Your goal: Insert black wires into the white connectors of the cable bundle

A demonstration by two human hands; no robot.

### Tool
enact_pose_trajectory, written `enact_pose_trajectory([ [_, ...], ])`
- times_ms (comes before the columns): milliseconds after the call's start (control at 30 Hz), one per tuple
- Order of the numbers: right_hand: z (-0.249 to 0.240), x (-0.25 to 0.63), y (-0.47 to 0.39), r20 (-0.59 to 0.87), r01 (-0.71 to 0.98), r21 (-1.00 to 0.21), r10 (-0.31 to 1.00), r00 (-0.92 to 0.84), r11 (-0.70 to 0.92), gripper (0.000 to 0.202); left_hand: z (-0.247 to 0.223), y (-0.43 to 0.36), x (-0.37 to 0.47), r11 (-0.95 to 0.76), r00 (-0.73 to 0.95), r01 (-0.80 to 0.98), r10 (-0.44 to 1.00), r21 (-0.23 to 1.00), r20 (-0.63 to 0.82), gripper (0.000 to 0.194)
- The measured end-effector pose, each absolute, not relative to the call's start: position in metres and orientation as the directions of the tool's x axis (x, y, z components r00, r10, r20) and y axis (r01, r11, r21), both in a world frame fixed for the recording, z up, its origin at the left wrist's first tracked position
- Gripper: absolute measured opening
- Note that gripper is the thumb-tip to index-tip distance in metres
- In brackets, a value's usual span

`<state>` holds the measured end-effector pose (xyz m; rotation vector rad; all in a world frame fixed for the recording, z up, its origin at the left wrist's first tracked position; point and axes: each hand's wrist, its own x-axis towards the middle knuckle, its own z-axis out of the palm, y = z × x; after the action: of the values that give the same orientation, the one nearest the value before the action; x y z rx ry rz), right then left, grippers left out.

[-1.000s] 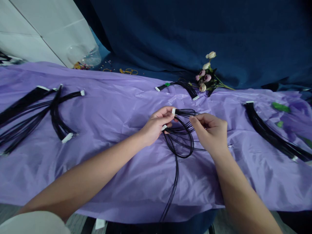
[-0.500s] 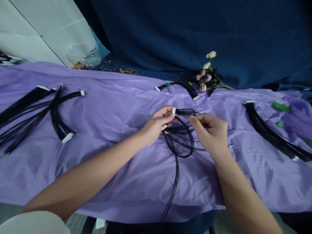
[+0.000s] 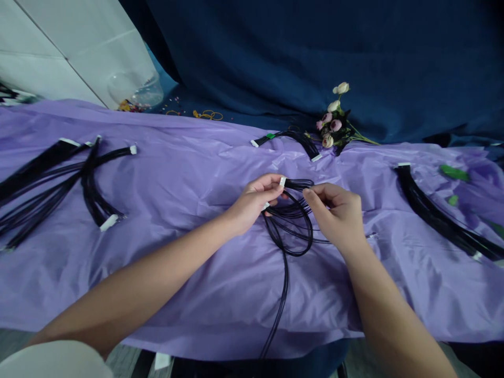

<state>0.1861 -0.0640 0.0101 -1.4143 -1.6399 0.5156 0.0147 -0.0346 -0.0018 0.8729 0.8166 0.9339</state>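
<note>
From here I can't tell which black wires (image 3: 298, 184) the right hand (image 3: 336, 212) pinches behind its own fingers. The left harness (image 3: 35, 166) and right harness (image 3: 427, 214) run out of my view, and the shiny tips (image 3: 371, 235) are too small to identify.

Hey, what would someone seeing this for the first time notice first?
Most likely the purple cloth, stretching from side to side. Over its middle, the left hand holds a white connector with looped black wires, the right hand pinching at them. Beyond, flowers lie at the cloth's far edge, before a dark blue curtain.
</note>
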Motion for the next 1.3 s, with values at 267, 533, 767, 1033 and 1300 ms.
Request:
enact_pose_trajectory([
  [267, 0.005, 0.19, -0.061, 0.588, 0.671, -0.509, 0.787, -0.186, 0.539, 0.01, 0.0, -0.034, 0.014, 0.406, 0.427, -0.36, 0.872, 0.84, -0.239, 0.016],
  [533, 0.0, 0.188, -0.062, 0.57, 0.758, -0.424, 0.796, -0.203, 0.496, 0.012, 0.0, -0.035, 0.013, 0.444, 0.464, -0.33, 0.845, 0.833, -0.267, 0.013],
  [767, 0.0, 0.185, -0.063, 0.563, 0.782, -0.385, 0.796, -0.222, 0.491, 0.011, -0.002, -0.034, 0.012, 0.459, 0.477, -0.328, 0.835, 0.826, -0.275, 0.012],
  [1033, 0.008, 0.185, -0.065, 0.753, 0.784, -0.348, 0.651, -0.093, 0.514, 0.015, 0.001, -0.027, 0.009, 0.47, 0.428, -0.411, 0.856, 0.781, -0.29, 0.01],
  [1300, 0.006, 0.179, -0.072, 0.766, 0.718, -0.394, 0.637, -0.088, 0.573, 0.006, 0.004, -0.01, 0.0, 0.466, 0.276, -0.681, 0.878, 0.565, -0.392, 0.007],
])
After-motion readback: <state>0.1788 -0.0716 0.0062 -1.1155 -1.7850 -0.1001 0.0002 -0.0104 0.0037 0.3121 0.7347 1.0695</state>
